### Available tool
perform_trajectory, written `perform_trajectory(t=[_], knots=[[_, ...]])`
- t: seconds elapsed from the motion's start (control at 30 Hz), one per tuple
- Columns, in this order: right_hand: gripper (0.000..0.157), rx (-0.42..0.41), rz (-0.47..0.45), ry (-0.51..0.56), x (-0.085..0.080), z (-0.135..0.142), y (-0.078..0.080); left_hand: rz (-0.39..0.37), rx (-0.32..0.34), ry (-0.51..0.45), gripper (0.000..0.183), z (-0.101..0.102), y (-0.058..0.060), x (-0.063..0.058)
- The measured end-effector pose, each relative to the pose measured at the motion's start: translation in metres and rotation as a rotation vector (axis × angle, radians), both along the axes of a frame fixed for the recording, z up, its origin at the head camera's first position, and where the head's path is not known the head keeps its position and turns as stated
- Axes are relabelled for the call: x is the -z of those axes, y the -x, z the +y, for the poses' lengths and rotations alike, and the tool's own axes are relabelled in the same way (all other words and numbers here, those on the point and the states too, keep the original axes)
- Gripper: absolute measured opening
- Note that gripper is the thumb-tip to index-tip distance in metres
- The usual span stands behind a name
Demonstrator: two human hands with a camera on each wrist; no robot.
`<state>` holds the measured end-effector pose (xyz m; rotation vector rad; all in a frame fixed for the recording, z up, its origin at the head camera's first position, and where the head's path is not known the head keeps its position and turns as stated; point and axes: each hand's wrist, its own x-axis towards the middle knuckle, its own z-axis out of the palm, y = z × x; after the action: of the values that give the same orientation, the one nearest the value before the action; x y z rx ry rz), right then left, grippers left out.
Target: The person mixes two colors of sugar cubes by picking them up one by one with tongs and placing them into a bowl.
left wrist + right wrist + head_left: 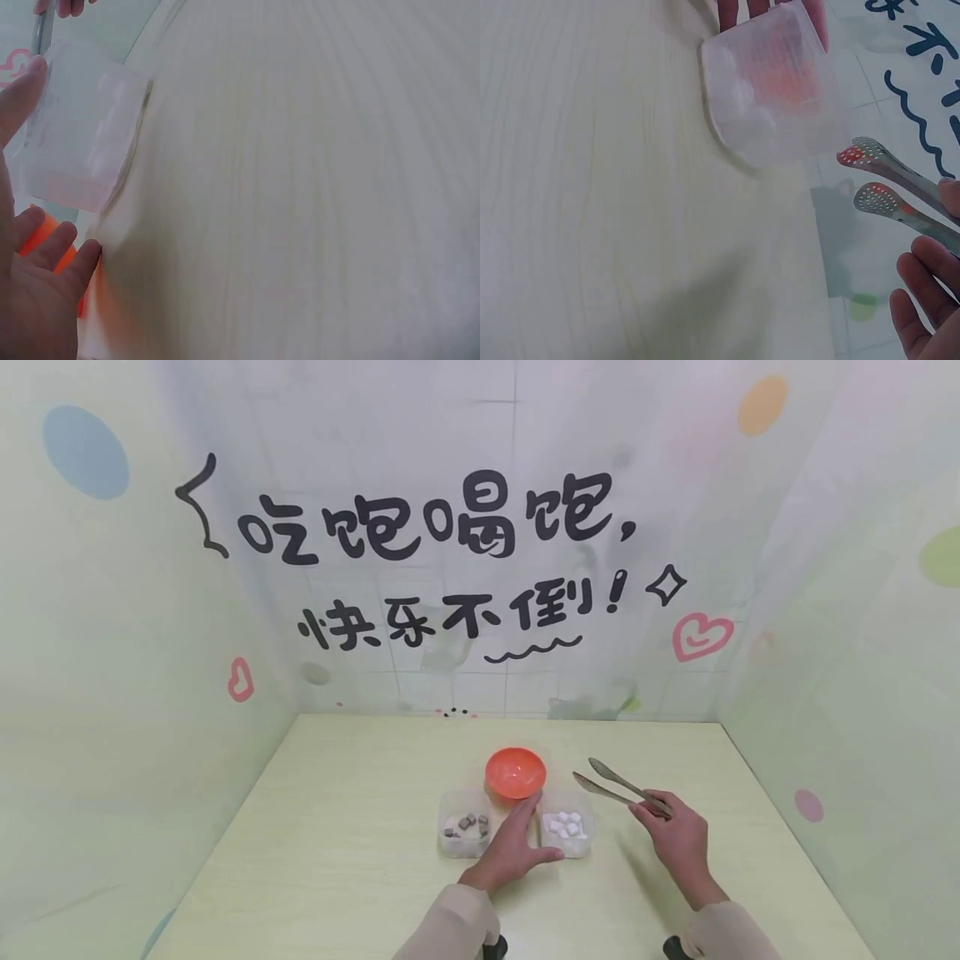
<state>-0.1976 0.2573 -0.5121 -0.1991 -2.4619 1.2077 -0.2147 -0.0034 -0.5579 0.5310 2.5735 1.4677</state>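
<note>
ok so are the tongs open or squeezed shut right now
Open: the two tips of the tongs stand apart with a clear gap between them, while the right hand holds the other end.

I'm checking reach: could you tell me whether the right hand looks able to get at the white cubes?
Probably yes: the tongs in the right hand are spread, and nothing seems to cover the white cubes.
</note>
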Motion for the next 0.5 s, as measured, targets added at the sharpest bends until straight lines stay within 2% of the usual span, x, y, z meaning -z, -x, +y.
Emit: perform_trajectory(t=[0.2, 0.5], knots=[[0.029, -0.027, 0.04, 0.002, -0.008, 0.0, -0.007, -0.025, -0.01, -0.009, 0.097, 0.0, 0.001, 0.001], [0.024, -0.105, 0.142, 0.064, -0.016, -0.005, -0.017, -0.015, -0.011, -0.011, 0.1, 0.002, 0.002, 0.002]])
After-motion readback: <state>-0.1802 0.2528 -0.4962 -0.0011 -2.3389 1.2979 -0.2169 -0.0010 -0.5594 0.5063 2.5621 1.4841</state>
